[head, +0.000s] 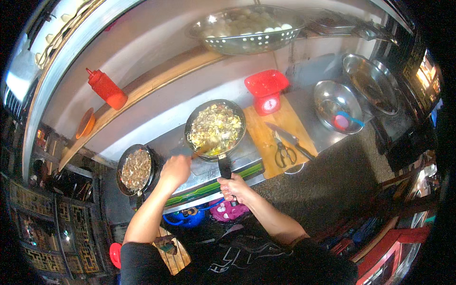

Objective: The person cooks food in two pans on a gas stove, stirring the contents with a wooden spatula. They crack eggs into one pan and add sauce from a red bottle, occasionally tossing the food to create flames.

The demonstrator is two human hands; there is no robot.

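Gripped in my right hand is the black handle of a frying pan. Chopped food with yellow, egg-like pieces fills most of that pan. My left hand is closed around a wooden utensil, whose far end reaches into the food near the pan's front left edge and looks blurred. To the left, a second frying pan holds a brownish chopped mixture. Both pans are over the stove, which has a green front strip.
Right of the pan, a wooden cutting board carries a knife, scissors and a red kitchen scale. Metal bowls stand farther right. Above, a shelf bears a red squeeze bottle, an orange bowl and a colander.
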